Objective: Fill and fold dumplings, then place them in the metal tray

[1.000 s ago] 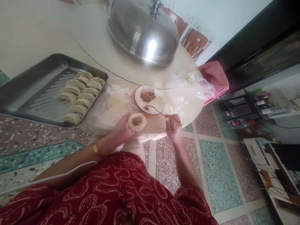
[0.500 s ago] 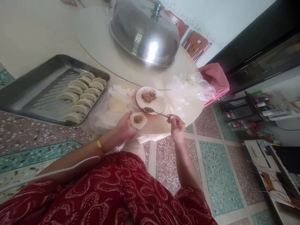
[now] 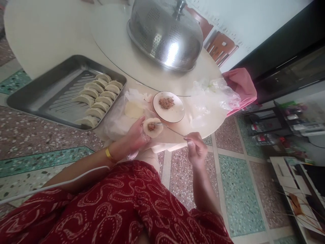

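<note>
My left hand (image 3: 138, 136) holds a round dumpling wrapper (image 3: 155, 133) out flat, thumb at its edge. A small heap of minced filling (image 3: 151, 126) lies on the wrapper. My right hand (image 3: 196, 146) grips the handle of a metal spoon (image 3: 175, 131), whose bowl rests at the filling on the wrapper. Just beyond stands a white plate (image 3: 175, 114) with a dark rim, bearing more minced filling (image 3: 166, 102). Flat wrappers (image 3: 133, 109) lie on a thin plastic bag (image 3: 111, 118) left of the plate.
On the left, a metal tray (image 3: 45, 81) holds several folded dumplings (image 3: 98, 98) in rows. A large perforated steel dome cover (image 3: 165, 37) stands on the turntable. Clear plastic bags (image 3: 208, 98) and a pink cloth (image 3: 242, 88) sit at the table's right edge. Wooden chairs (image 3: 220, 47) stand behind.
My right hand has brought the spoon from the plate leftward onto the filling in the wrapper. My left hand still holds the wrapper. The whole view has shifted slightly.
</note>
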The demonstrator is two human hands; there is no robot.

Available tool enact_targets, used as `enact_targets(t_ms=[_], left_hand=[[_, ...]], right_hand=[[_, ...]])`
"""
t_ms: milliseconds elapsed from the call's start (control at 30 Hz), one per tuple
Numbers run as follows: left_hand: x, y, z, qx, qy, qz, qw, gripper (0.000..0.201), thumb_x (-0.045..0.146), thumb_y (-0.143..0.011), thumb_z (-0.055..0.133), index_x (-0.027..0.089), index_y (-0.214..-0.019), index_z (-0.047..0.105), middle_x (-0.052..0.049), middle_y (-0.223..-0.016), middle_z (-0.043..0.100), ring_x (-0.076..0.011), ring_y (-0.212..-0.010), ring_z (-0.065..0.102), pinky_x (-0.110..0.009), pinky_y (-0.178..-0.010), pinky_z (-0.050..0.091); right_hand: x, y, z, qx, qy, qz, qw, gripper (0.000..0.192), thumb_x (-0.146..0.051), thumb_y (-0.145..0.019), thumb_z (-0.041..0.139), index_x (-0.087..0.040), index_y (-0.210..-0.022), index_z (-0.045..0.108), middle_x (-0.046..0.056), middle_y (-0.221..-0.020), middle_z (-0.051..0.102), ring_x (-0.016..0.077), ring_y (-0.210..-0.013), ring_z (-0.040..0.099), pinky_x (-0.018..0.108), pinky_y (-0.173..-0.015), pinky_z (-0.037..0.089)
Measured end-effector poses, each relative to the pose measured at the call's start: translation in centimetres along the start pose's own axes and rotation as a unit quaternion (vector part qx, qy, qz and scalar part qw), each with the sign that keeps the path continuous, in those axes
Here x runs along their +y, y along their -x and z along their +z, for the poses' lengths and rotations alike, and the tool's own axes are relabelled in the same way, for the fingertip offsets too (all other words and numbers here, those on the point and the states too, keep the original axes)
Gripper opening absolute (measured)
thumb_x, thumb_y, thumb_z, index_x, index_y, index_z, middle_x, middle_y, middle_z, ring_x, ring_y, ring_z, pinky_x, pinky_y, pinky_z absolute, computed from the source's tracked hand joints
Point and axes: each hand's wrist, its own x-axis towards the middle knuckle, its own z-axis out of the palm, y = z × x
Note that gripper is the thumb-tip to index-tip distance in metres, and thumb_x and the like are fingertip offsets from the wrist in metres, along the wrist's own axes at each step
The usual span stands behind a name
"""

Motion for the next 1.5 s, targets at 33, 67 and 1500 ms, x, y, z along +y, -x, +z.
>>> enact_targets(t_ms=[33,67,1500], left_hand=[[0.0,0.1,0.0,0.0,-0.003,-0.001,1.0,0.048,0.037,-0.104,0.029,0.006,-0.119,0.061,-0.013,-0.086,0.074,-0.0208,-0.081,0.072,-0.034,-0.083,0.058],[0.0,0.2,0.0,-0.004,-0.006,-0.002,1.0,0.047,0.038,-0.104,0.029,0.007,-0.115,0.062,-0.013,-0.086,0.074,-0.0207,-0.081,0.072,-0.034,-0.082,0.058],[-0.8,1.4,0.9,-0.004,-0.014,0.041,0.999,0.045,0.033,-0.103,0.034,0.005,-0.126,0.06,-0.013,-0.087,0.074,-0.0217,-0.084,0.071,-0.036,-0.088,0.057]], right_hand=[[-0.2,0.0,-0.1,0.009,0.004,-0.008,1.0,0.023,-0.018,-0.093,0.056,-0.031,-0.106,0.071,0.002,-0.084,0.068,0.0185,-0.08,0.062,0.034,-0.065,0.052],[-0.4,0.0,-0.1,0.013,0.006,-0.015,1.0,0.023,-0.019,-0.094,0.056,-0.031,-0.107,0.07,0.002,-0.084,0.068,0.0185,-0.079,0.061,0.034,-0.065,0.052],[-2.5,1.1,0.3,0.076,0.006,0.013,0.997,0.018,-0.022,-0.094,0.055,-0.029,-0.101,0.07,0.001,-0.077,0.068,0.0177,-0.072,0.062,0.033,-0.059,0.05]])
